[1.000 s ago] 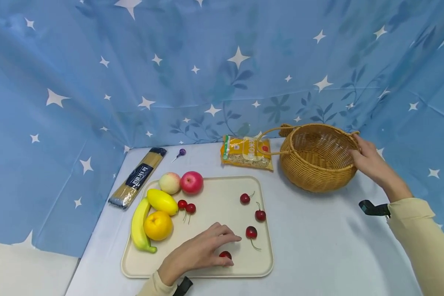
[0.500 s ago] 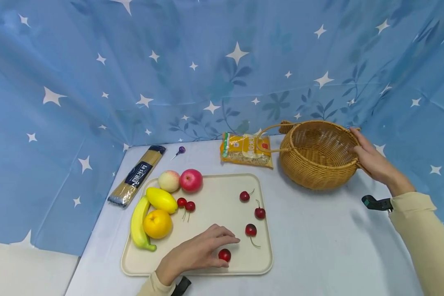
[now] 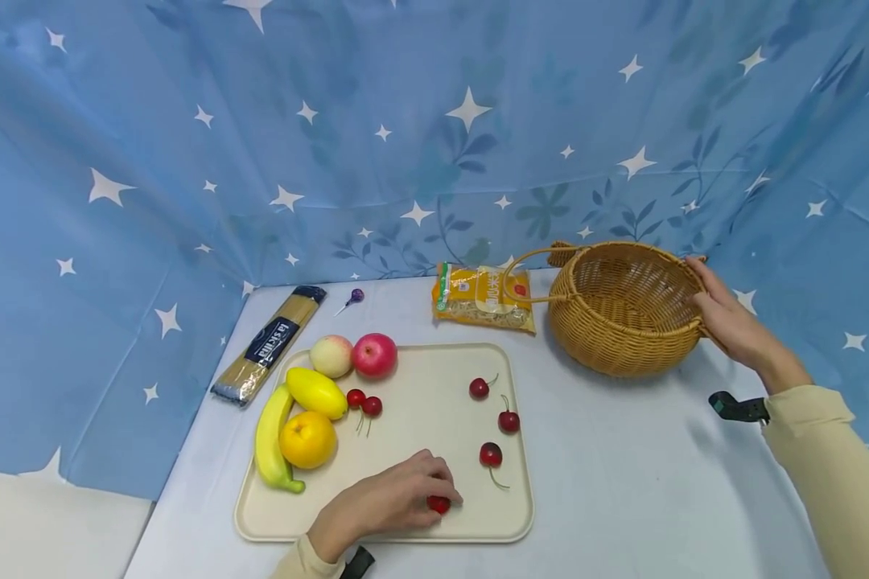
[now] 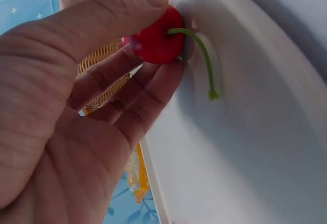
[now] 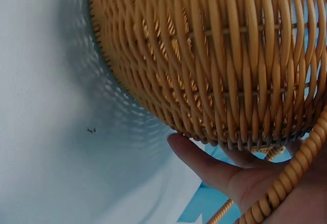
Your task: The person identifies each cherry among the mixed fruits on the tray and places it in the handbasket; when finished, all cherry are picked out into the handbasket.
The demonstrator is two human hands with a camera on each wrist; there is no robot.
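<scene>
My left hand [image 3: 398,500] is over the front of the beige tray [image 3: 427,370], pinching a red cherry [image 3: 438,504]. In the left wrist view, thumb and fingertips lie on opposite sides of that cherry [image 4: 158,42], and its green stem hangs free. The round wicker basket [image 3: 619,347] sits at the back right, its looped handle lying to the left. My right hand [image 3: 739,326] holds the basket's right side. In the right wrist view the thumb [image 5: 202,162] touches the woven wall, a handle loop crosses the palm, and the other fingers are mostly hidden.
Several cherries [image 3: 491,454] lie apart on the tray. A banana [image 3: 271,442], orange [image 3: 308,440], yellow fruit [image 3: 317,392], peach [image 3: 331,356] and apple [image 3: 375,355] crowd its left. Behind are a spaghetti pack [image 3: 269,346], a lollipop [image 3: 356,296] and a yellow food bag [image 3: 481,299].
My left fingers and thumb have closed from a wide spread onto the cherry. My right hand has shifted slightly at the basket's side; the basket stays about where it was.
</scene>
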